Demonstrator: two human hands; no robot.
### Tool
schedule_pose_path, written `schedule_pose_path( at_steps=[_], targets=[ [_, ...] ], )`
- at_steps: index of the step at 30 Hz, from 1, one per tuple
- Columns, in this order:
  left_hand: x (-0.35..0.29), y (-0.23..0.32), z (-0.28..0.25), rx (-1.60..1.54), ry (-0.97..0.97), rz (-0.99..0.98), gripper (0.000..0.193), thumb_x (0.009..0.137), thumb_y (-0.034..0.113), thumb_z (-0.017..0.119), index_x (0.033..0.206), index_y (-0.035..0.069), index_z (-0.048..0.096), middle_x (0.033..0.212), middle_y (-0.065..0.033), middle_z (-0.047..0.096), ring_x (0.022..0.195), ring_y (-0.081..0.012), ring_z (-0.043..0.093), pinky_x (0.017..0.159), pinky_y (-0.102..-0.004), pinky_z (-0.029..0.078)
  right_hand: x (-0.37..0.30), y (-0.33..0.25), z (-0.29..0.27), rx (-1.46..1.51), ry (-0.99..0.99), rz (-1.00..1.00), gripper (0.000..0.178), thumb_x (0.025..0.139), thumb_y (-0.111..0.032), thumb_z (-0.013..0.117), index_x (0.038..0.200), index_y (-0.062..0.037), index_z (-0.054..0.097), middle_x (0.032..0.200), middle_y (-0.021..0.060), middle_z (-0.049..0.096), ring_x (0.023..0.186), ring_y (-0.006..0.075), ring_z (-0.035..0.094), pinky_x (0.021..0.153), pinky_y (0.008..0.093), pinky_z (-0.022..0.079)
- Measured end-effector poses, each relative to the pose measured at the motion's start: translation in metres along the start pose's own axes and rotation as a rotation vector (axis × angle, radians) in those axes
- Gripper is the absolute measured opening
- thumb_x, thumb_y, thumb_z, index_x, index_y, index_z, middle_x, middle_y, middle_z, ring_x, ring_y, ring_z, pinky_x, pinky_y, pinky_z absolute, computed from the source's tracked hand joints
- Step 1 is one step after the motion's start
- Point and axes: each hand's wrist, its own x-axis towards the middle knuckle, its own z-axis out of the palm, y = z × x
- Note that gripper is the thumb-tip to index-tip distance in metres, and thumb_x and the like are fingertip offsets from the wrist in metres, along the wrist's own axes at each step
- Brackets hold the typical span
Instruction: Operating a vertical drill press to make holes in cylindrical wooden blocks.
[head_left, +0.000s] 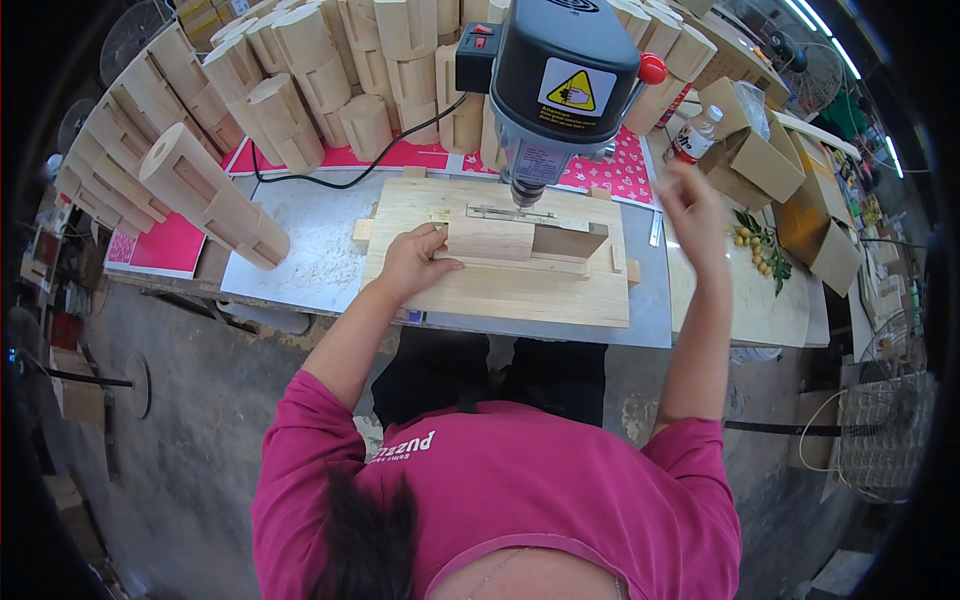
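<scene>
My left hand point(415, 262) is closed on the left end of a pale wooden block point(490, 240), thumb in front and fingers behind. The block lies in a wooden jig on a light wooden board point(400, 205), with a flat upright plate point(568, 242) at its right. Just behind the block, the chuck of a dark drill press point(527, 190) hangs over a metal strip point(500, 213). My right hand point(694, 215) is raised to the right of the board, below the red lever knob point(652, 68). Its fingers are loosely bent, apart and slightly blurred, with nothing visible in them.
Stacks of notched wooden cylinders point(310, 60) crowd the table's back and left; one stack point(215, 200) stands nearest the board. A black cable point(350, 184) crosses behind. At right are a bottle point(697, 135), open cardboard boxes point(765, 165) and a sprig of yellow fruit point(762, 248).
</scene>
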Motion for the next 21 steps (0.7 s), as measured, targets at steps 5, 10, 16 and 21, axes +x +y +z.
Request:
schedule_pose_path(
  at_steps=[5,10,16,21],
  targets=[
    [-0.001,-0.006,0.001,-0.006,0.006,0.016,0.046,0.061,0.016,0.079,0.103,0.007,0.062,0.080,-0.0075,0.058,0.073,-0.0210,0.064,0.061,-0.0309,0.050,0.068,-0.062,-0.019,0.162,0.268,-0.116,0.040,0.088,-0.038,0.056,0.105,-0.0019,0.059,0.075,0.0031,0.055,0.068,0.0086,0.051,0.061,0.0244,0.042],
    [0.002,0.001,0.000,-0.014,0.007,0.027,0.047,0.061,0.016,0.079,0.103,0.006,0.062,0.080,-0.0075,0.058,0.073,-0.0209,0.063,0.061,-0.0307,0.050,0.103,-0.071,0.001,0.218,0.081,-0.114,0.052,0.091,-0.050,0.044,0.101,-0.0022,0.061,0.078,0.0018,0.057,0.067,0.0083,0.049,0.061,0.0211,0.040],
    [0.002,0.000,-0.001,-0.001,-0.006,0.035,0.048,0.061,0.017,0.079,0.105,0.008,0.062,0.082,-0.0072,0.058,0.073,-0.0208,0.063,0.063,-0.0303,0.051,0.074,-0.093,0.002,0.372,0.139,-0.099,0.041,0.090,-0.037,0.049,0.070,-0.0011,0.053,0.058,0.0027,0.046,0.057,0.0087,0.044,0.054,0.0260,0.036],
    [0.000,-0.002,-0.001,-0.043,0.010,0.036,0.049,0.061,0.017,0.079,0.106,0.007,0.062,0.082,-0.0070,0.058,0.072,-0.0209,0.064,0.062,-0.0303,0.051,0.015,-0.101,0.007,0.128,0.224,-0.313,0.025,0.087,-0.016,0.053,0.069,0.0008,0.047,0.055,0.0093,0.042,0.048,0.0140,0.039,0.049,0.0272,0.035]
  ],
)
